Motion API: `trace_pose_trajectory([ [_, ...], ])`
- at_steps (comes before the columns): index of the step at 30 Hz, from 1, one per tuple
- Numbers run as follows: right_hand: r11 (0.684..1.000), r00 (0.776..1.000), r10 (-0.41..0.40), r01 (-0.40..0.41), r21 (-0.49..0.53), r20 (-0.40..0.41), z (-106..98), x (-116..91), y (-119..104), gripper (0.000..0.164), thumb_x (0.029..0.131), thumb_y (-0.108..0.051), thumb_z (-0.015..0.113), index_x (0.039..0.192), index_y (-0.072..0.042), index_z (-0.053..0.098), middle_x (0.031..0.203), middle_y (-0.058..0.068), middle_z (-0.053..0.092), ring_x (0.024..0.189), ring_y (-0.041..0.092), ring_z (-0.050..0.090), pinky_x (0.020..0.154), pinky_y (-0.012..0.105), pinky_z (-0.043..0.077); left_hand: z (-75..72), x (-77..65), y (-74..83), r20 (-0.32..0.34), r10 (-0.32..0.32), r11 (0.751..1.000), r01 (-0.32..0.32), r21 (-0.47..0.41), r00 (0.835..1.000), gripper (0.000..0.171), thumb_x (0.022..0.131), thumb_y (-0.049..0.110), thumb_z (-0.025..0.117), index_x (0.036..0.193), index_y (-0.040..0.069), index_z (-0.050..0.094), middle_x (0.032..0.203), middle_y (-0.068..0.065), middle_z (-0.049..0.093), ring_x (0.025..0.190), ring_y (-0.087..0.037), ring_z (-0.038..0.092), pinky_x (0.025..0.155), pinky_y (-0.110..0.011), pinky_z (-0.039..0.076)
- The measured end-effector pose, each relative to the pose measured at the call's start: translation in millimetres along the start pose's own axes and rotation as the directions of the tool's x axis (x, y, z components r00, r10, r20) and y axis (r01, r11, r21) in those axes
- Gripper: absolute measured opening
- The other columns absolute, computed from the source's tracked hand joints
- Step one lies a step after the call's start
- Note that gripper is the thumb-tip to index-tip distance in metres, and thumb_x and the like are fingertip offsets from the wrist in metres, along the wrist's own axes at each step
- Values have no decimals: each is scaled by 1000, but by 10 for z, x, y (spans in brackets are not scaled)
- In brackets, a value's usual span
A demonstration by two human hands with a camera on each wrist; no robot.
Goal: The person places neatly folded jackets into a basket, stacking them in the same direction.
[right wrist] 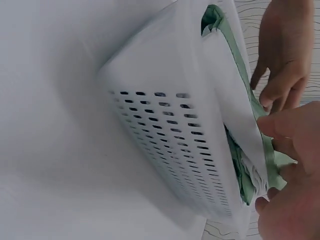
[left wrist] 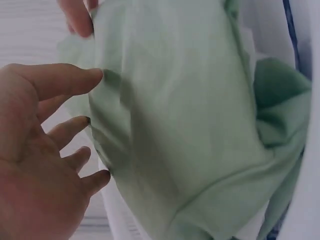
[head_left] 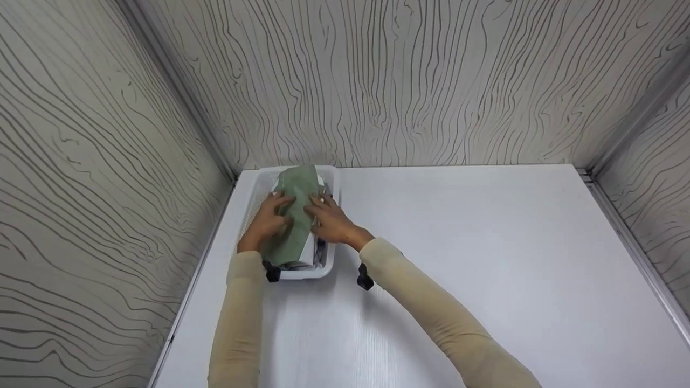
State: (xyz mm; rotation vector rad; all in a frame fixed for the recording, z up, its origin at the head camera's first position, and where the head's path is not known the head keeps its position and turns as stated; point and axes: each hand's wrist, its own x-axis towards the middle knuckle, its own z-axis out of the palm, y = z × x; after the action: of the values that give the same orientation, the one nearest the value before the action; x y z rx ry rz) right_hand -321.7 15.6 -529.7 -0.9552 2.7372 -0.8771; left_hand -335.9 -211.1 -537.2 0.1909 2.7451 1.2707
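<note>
A green cloth [head_left: 299,196] lies lengthwise on top of the contents of a white perforated plastic basket [right wrist: 150,65]. My left hand [head_left: 269,221] is at the cloth's left edge, its slightly bent fingertips touching it. On the opposite side my right hand [head_left: 331,220] has spread fingers resting along the right edge. Beneath the green layer, a white folded cloth [right wrist: 235,90] shows, with more green fabric [right wrist: 242,175] tucked lower inside the basket. In the left wrist view the green cloth [left wrist: 185,100] looks smooth in the middle and bunched at one side.
The basket stands at the back left corner of a white table [head_left: 463,258], close to the wood-patterned back wall [head_left: 377,81] and left wall [head_left: 81,188]. Black wrist-worn pieces [head_left: 365,277] hang beside the sleeves, one overlapping the basket's front rim.
</note>
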Motion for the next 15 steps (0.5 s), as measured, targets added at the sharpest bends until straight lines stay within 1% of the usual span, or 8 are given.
trace_pose_trajectory([
  [1,1000,1000,-7,8,-29,9,7,-6,9,52,105,-12,62,155,-2,53,174,22,28,162,49,18,131,61,22,26,5,23,14,14,1000,-14,22,1000,59,93,3,66,152,3,58,175,-21,26,165,-47,8,131,-65,14],
  [4,993,999,6,-1,-119,37,38,-8,44,52,106,-17,61,155,-1,52,171,21,35,163,47,19,132,59,19,110,20,82,66,38,994,-44,100,997,59,95,7,65,154,5,56,175,-22,25,164,-49,10,130,-66,15],
  [5,989,999,15,-8,-148,47,47,-8,52,53,107,-19,60,156,-1,52,171,21,36,163,46,19,132,58,19,137,19,101,87,32,991,-43,127,996,60,97,9,65,155,6,55,176,-21,24,164,-49,9,130,-66,15],
  [8,980,994,64,-45,-196,89,71,-7,78,54,109,-24,57,158,-2,49,171,18,37,164,43,16,134,55,15,208,19,158,141,1,978,-31,208,990,62,99,15,64,159,10,51,177,-19,19,165,-48,5,130,-67,15],
  [11,976,984,119,-92,-199,129,85,-15,98,55,112,-27,53,161,-4,45,172,15,36,166,40,12,135,53,11,276,43,192,188,-33,963,-19,271,982,65,100,20,62,162,13,46,178,-19,14,164,-49,1,129,-69,13],
  [13,974,979,143,-112,-198,149,95,-13,115,56,112,-26,50,163,-4,42,173,15,34,166,39,10,135,53,9,310,67,201,211,-62,955,-3,296,975,67,100,23,60,164,15,43,179,-18,10,165,-49,-1,129,-70,11],
  [15,974,977,150,-119,-193,153,99,-10,124,56,112,-26,50,163,-4,42,173,16,35,166,39,9,135,53,8,333,89,204,224,-92,949,17,314,970,69,100,26,59,166,18,41,180,-16,8,165,-47,-3,129,-70,10],
])
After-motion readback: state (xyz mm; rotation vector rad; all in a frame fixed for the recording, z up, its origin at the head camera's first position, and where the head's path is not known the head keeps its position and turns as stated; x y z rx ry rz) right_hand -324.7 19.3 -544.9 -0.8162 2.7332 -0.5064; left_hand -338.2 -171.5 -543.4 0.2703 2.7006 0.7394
